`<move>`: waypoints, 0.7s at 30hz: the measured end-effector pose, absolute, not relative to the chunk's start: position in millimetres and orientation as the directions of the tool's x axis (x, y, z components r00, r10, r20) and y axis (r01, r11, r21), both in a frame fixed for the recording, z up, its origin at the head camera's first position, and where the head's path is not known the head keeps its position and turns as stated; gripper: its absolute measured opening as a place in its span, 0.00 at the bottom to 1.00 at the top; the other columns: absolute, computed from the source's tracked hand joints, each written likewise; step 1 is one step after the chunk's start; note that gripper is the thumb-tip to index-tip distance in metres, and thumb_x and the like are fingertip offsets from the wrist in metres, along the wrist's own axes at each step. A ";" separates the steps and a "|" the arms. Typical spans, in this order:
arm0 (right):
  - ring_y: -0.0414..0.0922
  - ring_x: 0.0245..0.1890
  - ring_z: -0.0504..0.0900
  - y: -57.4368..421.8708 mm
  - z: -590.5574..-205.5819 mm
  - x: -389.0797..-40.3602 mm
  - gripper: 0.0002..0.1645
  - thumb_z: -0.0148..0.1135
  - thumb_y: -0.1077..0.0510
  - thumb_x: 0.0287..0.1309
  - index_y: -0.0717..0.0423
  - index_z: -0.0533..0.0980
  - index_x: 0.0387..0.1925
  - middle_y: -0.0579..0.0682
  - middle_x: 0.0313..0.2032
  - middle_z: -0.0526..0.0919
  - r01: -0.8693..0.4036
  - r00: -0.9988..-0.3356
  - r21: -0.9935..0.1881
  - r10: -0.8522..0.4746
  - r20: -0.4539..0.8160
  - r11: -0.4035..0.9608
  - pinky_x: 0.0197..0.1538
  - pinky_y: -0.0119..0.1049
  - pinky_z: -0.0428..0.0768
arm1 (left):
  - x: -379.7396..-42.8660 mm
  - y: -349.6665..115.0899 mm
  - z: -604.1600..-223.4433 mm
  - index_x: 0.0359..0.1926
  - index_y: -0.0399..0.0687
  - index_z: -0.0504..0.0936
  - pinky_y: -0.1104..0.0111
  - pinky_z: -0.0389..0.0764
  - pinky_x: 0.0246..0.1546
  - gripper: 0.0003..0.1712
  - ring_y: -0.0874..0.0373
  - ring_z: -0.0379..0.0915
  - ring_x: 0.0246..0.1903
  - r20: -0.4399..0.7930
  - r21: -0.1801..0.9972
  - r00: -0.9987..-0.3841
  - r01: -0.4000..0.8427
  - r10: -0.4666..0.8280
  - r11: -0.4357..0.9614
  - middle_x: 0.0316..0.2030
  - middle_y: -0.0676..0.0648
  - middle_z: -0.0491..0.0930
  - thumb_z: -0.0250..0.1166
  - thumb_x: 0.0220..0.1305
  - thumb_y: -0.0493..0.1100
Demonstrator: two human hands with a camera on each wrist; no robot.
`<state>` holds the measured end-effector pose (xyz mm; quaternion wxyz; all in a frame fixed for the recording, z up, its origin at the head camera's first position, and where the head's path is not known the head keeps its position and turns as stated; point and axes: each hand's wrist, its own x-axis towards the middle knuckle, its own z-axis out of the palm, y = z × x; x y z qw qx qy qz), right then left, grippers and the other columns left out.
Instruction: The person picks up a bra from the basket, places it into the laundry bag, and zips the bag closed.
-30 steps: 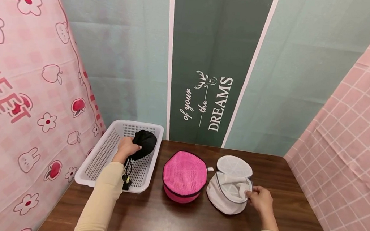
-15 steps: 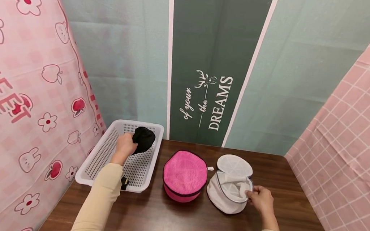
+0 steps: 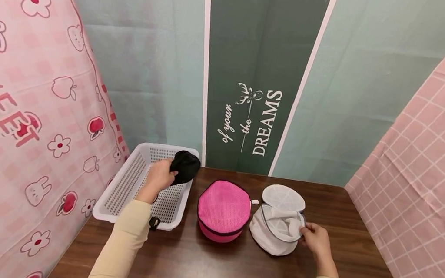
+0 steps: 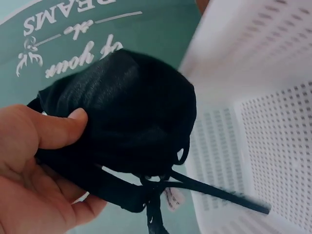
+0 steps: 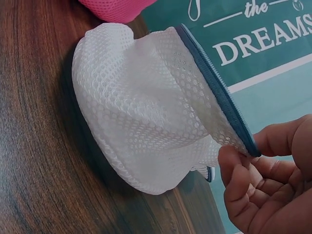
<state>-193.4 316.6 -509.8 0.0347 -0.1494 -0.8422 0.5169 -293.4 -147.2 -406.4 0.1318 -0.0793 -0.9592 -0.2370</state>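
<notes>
My left hand [image 3: 160, 175] grips a black bra [image 3: 185, 167] above the right side of the white basket. In the left wrist view, the thumb lies over a rounded cup [image 4: 129, 107], with fingers beneath; thin straps and a pale tag hang below. With thumb and fingers, my right hand [image 3: 316, 240] pinches the zippered rim of a white mesh laundry bag [image 3: 271, 239]. The bag stands on the table, its round lid [image 3: 283, 198] folded back and its mouth open. Pale folds show inside; I cannot tell whether they are separate items. The dark blue zipper [image 5: 219, 90] edges the mouth.
The white perforated basket [image 3: 101, 210] stands at the left by the back curtain. Between it and the white bag sits a pink mesh laundry bag [image 3: 224, 207], its lid on top. Patterned curtains flank the brown wooden table [image 3: 212, 271].
My left hand has lifted the black bra from within the basket, then moved it right toward the rim. The right hand keeps its pinch on the white bag, nearly still.
</notes>
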 end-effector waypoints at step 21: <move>0.47 0.23 0.77 317.1 -504.8 -193.8 0.21 0.53 0.67 0.58 0.83 0.66 0.48 0.55 0.26 0.77 0.235 -0.948 -0.890 0.294 -0.122 0.390 0.27 0.39 0.78 | -286.6 -101.6 -397.9 0.42 0.34 0.72 0.52 0.72 0.40 0.18 0.40 0.72 0.36 0.610 0.295 -0.691 0.653 0.389 0.698 0.37 0.38 0.78 0.67 0.49 0.29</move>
